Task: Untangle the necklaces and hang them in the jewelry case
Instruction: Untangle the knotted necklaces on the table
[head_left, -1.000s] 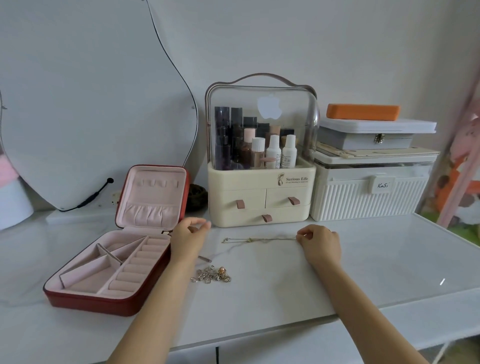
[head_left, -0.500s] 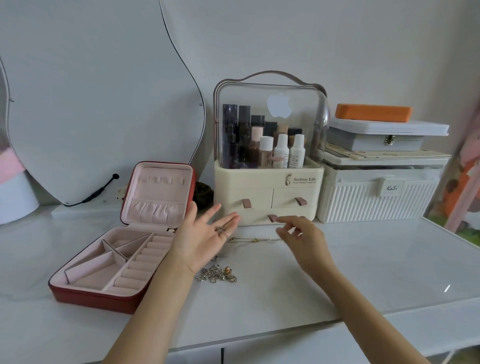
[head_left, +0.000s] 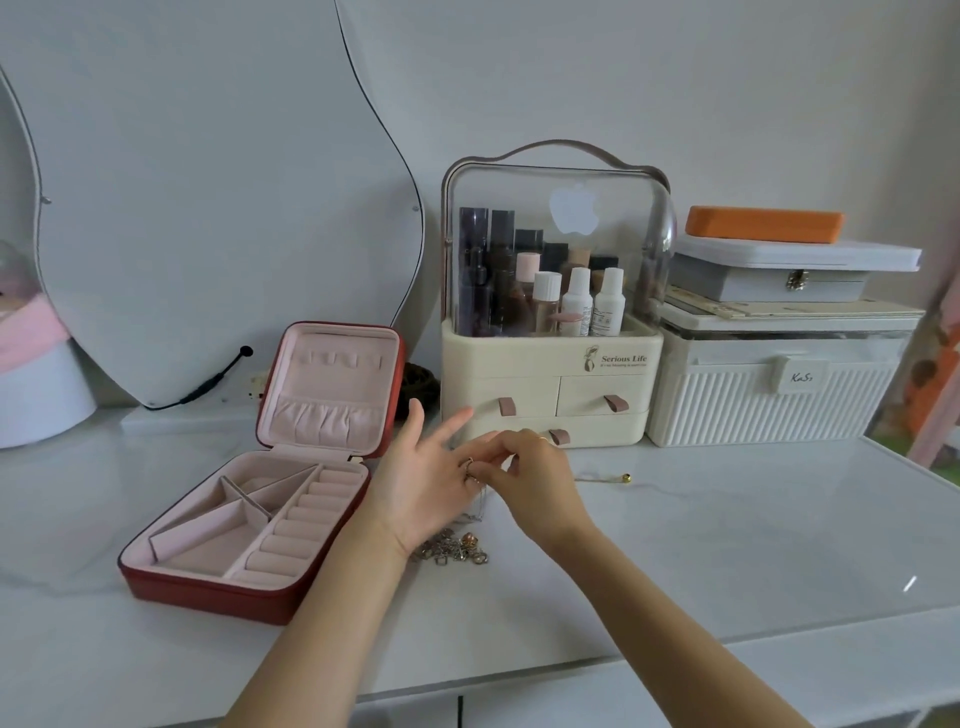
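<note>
A red jewelry case (head_left: 208, 582) with pink lining lies open on the white table, lid upright. My left hand (head_left: 421, 483) is held palm up with fingers spread, a thin chain caught around its fingers. My right hand (head_left: 524, 478) pinches that chain at the left hand's fingertips. A loop of the thin necklace (head_left: 480, 506) hangs down between the hands. Another gold chain (head_left: 608, 478) with a small bead end lies on the table to the right. A heap of tangled necklaces (head_left: 457, 548) sits under my left wrist.
A cream cosmetics organizer (head_left: 550, 384) with a clear lid stands right behind my hands. A white ribbed box (head_left: 769, 395) with stacked boxes is at the back right. A curved mirror (head_left: 197, 208) leans on the wall at the left.
My right hand moved left and now pinches the chain at my left hand's fingers. The chain that lay stretched on the table is partly lifted between the hands.
</note>
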